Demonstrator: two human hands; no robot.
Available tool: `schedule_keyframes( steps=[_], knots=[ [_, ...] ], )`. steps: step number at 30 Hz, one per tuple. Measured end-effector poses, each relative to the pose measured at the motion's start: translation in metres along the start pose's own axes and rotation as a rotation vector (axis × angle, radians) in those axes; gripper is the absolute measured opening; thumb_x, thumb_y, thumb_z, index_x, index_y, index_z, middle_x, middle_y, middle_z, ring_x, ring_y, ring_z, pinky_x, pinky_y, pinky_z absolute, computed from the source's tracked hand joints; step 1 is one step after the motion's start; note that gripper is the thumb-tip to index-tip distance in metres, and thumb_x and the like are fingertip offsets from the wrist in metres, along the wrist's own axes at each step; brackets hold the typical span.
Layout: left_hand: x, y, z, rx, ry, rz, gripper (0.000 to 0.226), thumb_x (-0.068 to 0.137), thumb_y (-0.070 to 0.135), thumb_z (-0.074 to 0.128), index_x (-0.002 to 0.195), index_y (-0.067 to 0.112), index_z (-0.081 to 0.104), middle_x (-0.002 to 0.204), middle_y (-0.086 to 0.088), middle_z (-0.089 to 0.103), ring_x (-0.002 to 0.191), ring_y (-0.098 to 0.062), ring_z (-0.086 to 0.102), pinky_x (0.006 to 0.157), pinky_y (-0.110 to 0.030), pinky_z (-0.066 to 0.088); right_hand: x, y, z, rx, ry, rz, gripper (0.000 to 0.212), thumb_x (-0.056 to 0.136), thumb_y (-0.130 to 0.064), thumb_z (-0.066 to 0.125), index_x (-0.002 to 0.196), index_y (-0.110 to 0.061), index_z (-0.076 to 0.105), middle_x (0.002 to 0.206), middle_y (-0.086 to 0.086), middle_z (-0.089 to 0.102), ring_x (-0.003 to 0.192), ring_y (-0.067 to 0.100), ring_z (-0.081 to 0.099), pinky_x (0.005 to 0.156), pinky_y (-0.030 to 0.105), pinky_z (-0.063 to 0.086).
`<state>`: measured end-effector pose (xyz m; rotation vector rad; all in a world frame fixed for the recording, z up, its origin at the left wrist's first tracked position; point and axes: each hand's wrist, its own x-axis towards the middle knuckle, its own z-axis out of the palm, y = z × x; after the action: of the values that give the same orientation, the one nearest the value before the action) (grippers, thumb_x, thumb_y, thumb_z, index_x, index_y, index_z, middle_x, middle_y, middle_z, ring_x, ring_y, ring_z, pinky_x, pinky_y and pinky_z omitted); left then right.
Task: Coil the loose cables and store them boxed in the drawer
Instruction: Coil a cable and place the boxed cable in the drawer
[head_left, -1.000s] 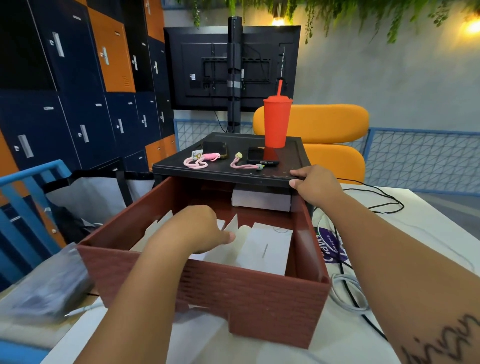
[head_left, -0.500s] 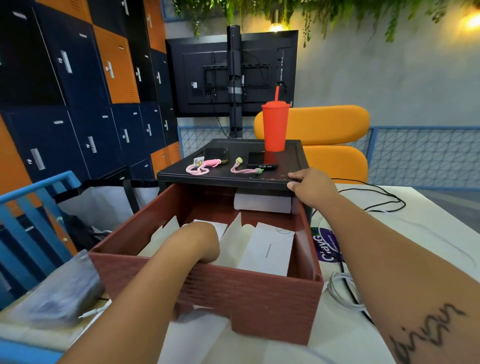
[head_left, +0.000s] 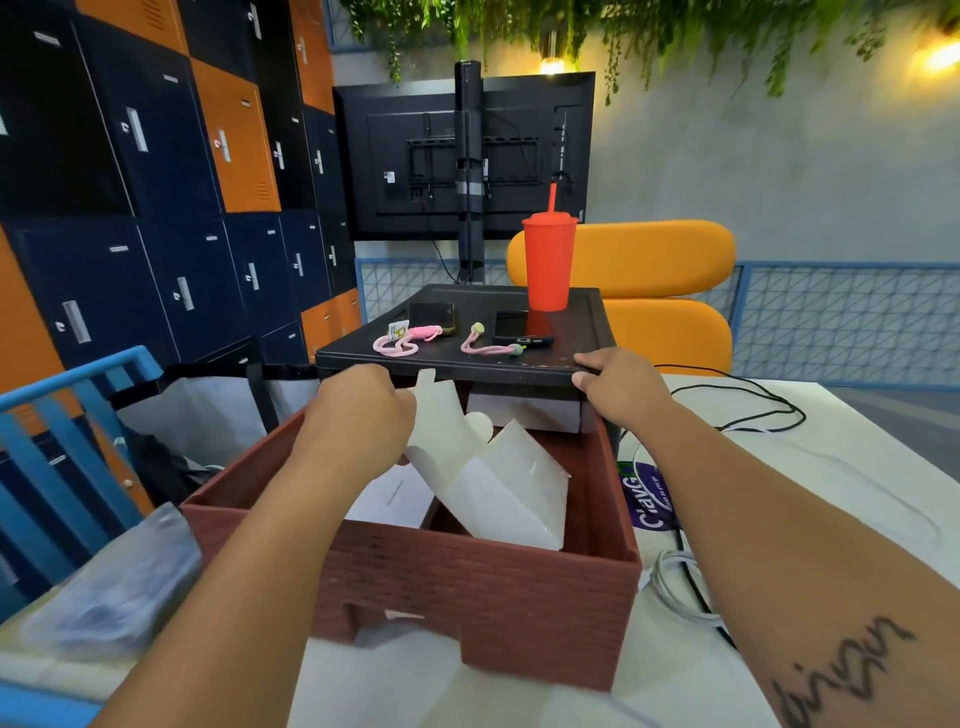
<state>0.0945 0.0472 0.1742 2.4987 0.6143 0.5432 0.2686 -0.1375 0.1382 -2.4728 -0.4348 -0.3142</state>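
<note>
Left hand (head_left: 358, 415) pinches white folded cardboard box (head_left: 498, 478), tilted above open red-brown plastic drawer (head_left: 467, 587), probably for filling. Right hand (head_left: 618, 387) grips black cabinet top (head_left: 467, 364), likely bracing it. Loose white cable (head_left: 670, 587) on bench (head_left: 831, 493), right of drawer.

Bright, even light; lamp glare top right; wide-angle edge distortion

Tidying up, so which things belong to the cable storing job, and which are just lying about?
Job: brown drawer, white box in the left hand, white cable, black cable, cabinet top gripped by the right hand.
Lying about: red cup, two phones, pink straps, plastic bag.
</note>
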Motion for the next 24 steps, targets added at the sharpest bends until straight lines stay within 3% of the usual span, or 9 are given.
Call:
schedule_keyframes(
  steps=[6, 8, 10, 13, 16, 18, 21, 24],
  knots=[
    [-0.013, 0.001, -0.025, -0.128, 0.161, 0.009, 0.021, 0.087, 0.006, 0.036, 0.073, 0.010, 0.050, 0.075, -0.009, 0.058, 0.057, -0.016, 0.048, 0.046, -0.025, 0.029, -0.014, -0.004, -0.006, 0.076, -0.187, 0.002, 0.054, 0.097, -0.042, 0.037, 0.144, -0.014, 0.033, 0.155, 0.008, 0.019, 0.142, 0.023, 0.019, 0.113, 0.036, 0.016],
    [-0.019, 0.003, -0.031, -0.158, 0.200, 0.046, 0.022, 0.090, 0.008, 0.035, 0.078, 0.011, 0.052, 0.074, -0.008, 0.056, 0.059, -0.015, 0.051, 0.047, -0.025, 0.034, -0.023, -0.011, -0.015, 0.220, -0.187, 0.029, 0.053, 0.098, -0.043, 0.035, 0.136, -0.007, 0.043, 0.147, 0.015, 0.035, 0.135, 0.029, 0.033, 0.110, 0.040, 0.025],
    [-0.026, 0.006, -0.036, -0.178, 0.261, 0.096, 0.021, 0.091, 0.012, 0.035, 0.085, 0.008, 0.055, 0.076, -0.009, 0.056, 0.064, -0.019, 0.054, 0.051, -0.028, 0.039, -0.039, -0.022, -0.027, 0.378, -0.127, 0.017, 0.046, 0.098, -0.039, 0.034, 0.118, -0.004, 0.056, 0.126, 0.018, 0.055, 0.117, 0.034, 0.050, 0.099, 0.042, 0.038],
    [-0.037, 0.014, -0.040, -0.245, 0.345, 0.172, 0.022, 0.091, 0.015, 0.034, 0.087, 0.005, 0.054, 0.079, -0.014, 0.058, 0.071, -0.027, 0.057, 0.054, -0.031, 0.040, -0.072, -0.029, -0.048, 0.655, -0.199, 0.019, 0.037, 0.096, -0.046, 0.038, 0.101, -0.021, 0.064, 0.106, 0.002, 0.067, 0.097, 0.019, 0.062, 0.088, 0.034, 0.046],
    [-0.047, 0.021, -0.038, -0.313, 0.402, 0.241, 0.020, 0.093, 0.015, 0.034, 0.084, 0.006, 0.050, 0.071, -0.004, 0.048, 0.060, -0.011, 0.043, 0.048, -0.022, 0.033, -0.097, -0.026, -0.064, 0.870, -0.377, -0.011, 0.032, 0.090, -0.044, 0.045, 0.103, -0.023, 0.065, 0.107, 0.001, 0.071, 0.098, 0.019, 0.066, 0.089, 0.038, 0.049],
    [-0.054, 0.025, -0.036, -0.392, 0.420, 0.290, 0.019, 0.093, 0.013, 0.036, 0.082, 0.006, 0.049, 0.069, -0.001, 0.045, 0.056, -0.005, 0.044, 0.045, -0.014, 0.034, -0.110, -0.023, -0.071, 0.970, -0.428, 0.004, 0.034, 0.081, -0.042, 0.050, 0.100, -0.020, 0.066, 0.100, 0.002, 0.073, 0.092, 0.019, 0.068, 0.083, 0.036, 0.052],
    [-0.064, 0.025, -0.027, -0.612, 0.335, 0.337, 0.018, 0.095, 0.015, 0.041, 0.079, 0.018, 0.049, 0.067, 0.003, 0.052, 0.054, 0.007, 0.051, 0.048, -0.012, 0.040, -0.131, -0.017, -0.077, 1.043, -0.379, -0.005, 0.038, 0.076, -0.041, 0.051, 0.103, -0.017, 0.064, 0.099, 0.003, 0.073, 0.089, 0.018, 0.069, 0.076, 0.033, 0.055],
    [-0.087, 0.019, -0.013, -0.900, 0.101, 0.319, 0.006, 0.095, 0.022, 0.047, 0.100, 0.025, 0.051, 0.073, 0.011, 0.068, 0.068, 0.000, 0.062, 0.065, -0.032, 0.053, -0.159, -0.008, -0.071, 1.082, -0.205, 0.009, 0.037, 0.077, -0.046, 0.055, 0.103, -0.021, 0.063, 0.097, -0.001, 0.074, 0.089, 0.016, 0.069, 0.073, 0.030, 0.056]
  ],
)
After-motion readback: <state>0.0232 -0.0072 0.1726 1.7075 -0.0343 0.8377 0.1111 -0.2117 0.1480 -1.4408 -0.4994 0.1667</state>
